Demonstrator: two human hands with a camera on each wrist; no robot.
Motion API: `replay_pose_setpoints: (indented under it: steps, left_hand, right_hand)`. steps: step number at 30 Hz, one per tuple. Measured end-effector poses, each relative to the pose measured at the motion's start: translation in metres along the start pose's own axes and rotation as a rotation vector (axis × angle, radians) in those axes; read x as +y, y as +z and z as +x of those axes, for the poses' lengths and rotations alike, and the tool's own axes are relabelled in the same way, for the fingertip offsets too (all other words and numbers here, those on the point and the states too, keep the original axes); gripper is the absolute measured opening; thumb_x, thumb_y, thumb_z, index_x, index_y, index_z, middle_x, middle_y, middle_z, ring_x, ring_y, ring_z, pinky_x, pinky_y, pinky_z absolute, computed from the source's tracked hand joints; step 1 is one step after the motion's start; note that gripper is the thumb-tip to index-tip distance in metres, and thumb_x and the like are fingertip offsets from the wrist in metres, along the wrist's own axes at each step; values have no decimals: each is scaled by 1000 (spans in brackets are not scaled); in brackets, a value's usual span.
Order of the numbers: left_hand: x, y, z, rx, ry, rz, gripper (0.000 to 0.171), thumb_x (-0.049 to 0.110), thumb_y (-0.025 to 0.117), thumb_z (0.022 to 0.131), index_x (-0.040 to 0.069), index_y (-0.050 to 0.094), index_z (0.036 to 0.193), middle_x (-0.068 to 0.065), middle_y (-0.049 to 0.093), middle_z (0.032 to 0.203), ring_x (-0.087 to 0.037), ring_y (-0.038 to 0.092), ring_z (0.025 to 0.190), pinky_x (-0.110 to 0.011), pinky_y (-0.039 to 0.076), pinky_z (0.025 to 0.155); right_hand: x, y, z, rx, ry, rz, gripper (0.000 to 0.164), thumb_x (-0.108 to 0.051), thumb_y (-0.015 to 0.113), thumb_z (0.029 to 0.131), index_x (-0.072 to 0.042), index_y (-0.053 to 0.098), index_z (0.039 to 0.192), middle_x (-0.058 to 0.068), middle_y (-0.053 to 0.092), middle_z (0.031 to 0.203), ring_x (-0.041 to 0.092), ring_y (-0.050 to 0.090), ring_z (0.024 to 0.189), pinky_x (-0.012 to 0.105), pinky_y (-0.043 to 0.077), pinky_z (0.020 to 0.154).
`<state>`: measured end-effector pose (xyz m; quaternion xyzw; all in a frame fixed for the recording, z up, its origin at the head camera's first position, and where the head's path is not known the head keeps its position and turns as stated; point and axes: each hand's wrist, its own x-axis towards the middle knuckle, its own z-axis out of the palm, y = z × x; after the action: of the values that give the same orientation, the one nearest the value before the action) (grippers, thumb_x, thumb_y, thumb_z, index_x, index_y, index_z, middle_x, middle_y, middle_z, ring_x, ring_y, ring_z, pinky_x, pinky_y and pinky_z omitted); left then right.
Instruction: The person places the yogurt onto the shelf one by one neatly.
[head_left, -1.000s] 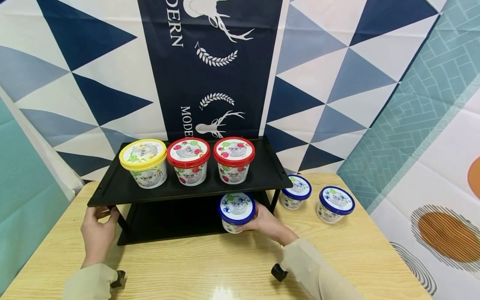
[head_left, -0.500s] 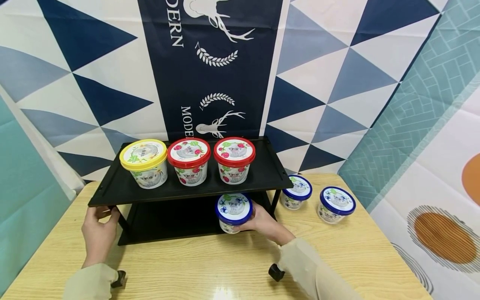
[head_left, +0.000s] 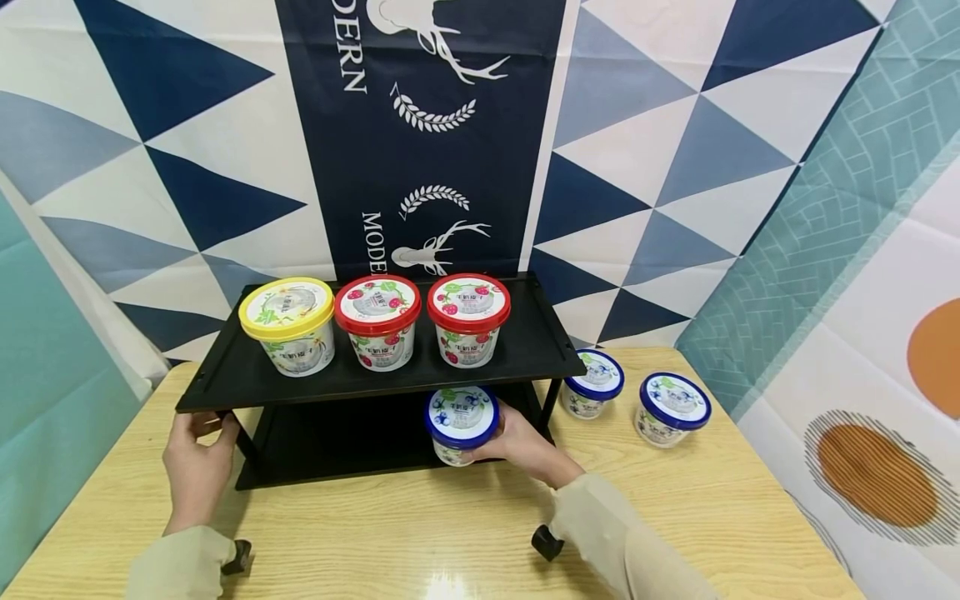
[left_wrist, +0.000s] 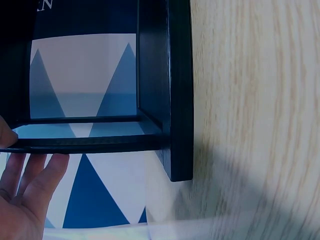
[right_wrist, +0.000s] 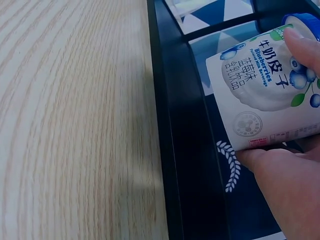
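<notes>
My right hand (head_left: pixel 517 446) grips a blueberry milk cup (head_left: pixel 461 417) with a blue lid. The cup is at the front of the lower deck of a black two-tier shelf (head_left: pixel 375 385), under the top deck's front edge. In the right wrist view the cup (right_wrist: pixel 265 95) shows its printed side, with the thumb and fingers (right_wrist: pixel 280 175) around it. At the shelf's left end, my left hand (head_left: pixel 197 467) pinches the front leg. The left wrist view shows that leg (left_wrist: pixel 90 145) between the thumb and the fingers (left_wrist: pixel 37 185).
On the top deck stand a yellow-lidded cup (head_left: pixel 296 354) and two red-lidded cups, one in the middle (head_left: pixel 384 350) and one further right (head_left: pixel 467 346). Two more blue-lidded cups, a nearer one (head_left: pixel 660 429) and a farther one (head_left: pixel 583 404), stand on the wooden table (head_left: pixel 360 533) right of the shelf.
My right hand has shifted slightly left along the lower deck with the blueberry cup. My left hand stays at the shelf leg, and the other cups have not moved.
</notes>
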<state>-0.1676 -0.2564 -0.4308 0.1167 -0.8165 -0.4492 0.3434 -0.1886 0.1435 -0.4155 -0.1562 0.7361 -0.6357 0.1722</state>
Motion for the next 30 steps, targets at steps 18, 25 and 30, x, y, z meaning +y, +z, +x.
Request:
replay_pose_setpoints:
  steps: [18, 25, 30]
  left_hand:
    - [0, 0, 1, 13, 21, -10, 28, 3, 58, 86, 5, 56, 114, 32, 44, 83, 20, 44, 76, -7, 38, 67]
    - [0, 0, 1, 10, 19, -5, 28, 3, 58, 86, 5, 56, 113, 31, 44, 83, 20, 44, 76, -4, 37, 66]
    - [1, 0, 1, 5, 11, -5, 27, 4, 58, 86, 5, 56, 113, 30, 45, 83, 19, 45, 77, -6, 38, 67]
  right_hand:
    - [2, 6, 6, -9, 5, -6, 84, -8, 81, 70, -16, 35, 139, 7, 49, 134, 20, 50, 121, 35, 42, 103]
    - [-1, 9, 8, -16, -9, -1, 86, -8, 80, 71, -14, 33, 141, 9, 47, 136, 20, 49, 122, 35, 42, 103]
    - [0, 12, 11, -18, -19, 2, 87, -8, 81, 70, -12, 32, 142, 11, 47, 136, 20, 49, 121, 32, 44, 100]
